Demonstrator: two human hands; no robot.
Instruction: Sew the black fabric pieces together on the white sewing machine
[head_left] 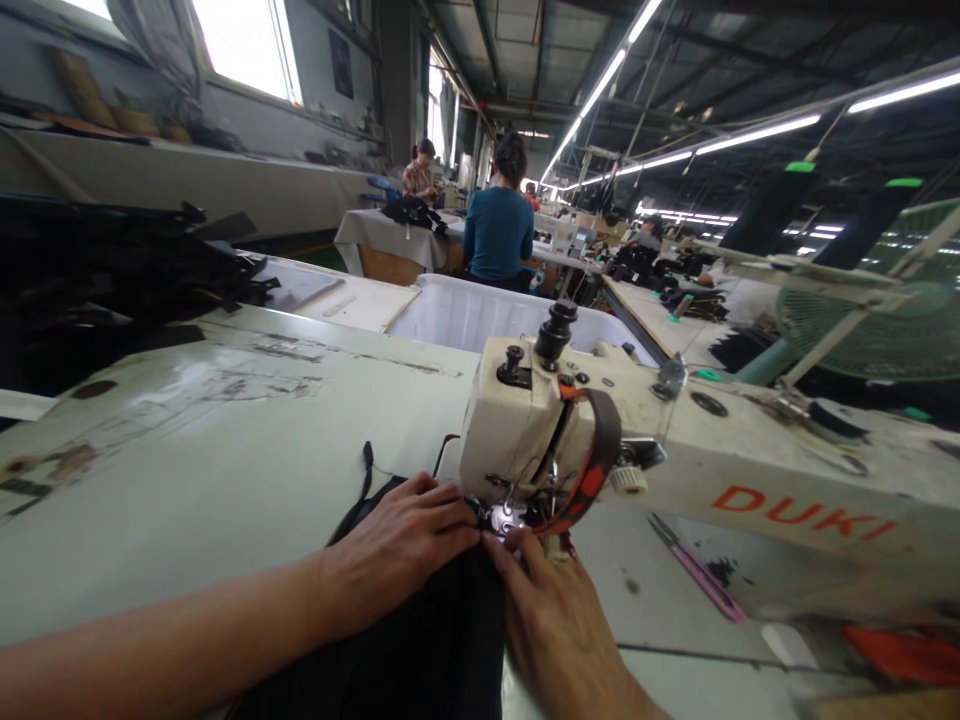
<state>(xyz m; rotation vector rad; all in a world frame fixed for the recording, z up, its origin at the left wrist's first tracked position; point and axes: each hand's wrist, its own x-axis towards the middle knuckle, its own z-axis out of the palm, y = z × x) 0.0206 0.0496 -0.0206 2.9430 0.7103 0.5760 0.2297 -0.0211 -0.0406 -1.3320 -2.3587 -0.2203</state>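
Both hands, left hand (pixel 397 545) at 9 o'clock and right hand (pixel 551 615) at 5 o'clock, press flat on dark fabric (pixel 442 640) under the machine (pixel 525 420) foot; stitching appears underway, seam length unclear.

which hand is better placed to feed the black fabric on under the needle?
Probably left. The left hand lies flat on the black fabric beside the needle; the right hand only has fingertips at its edge.
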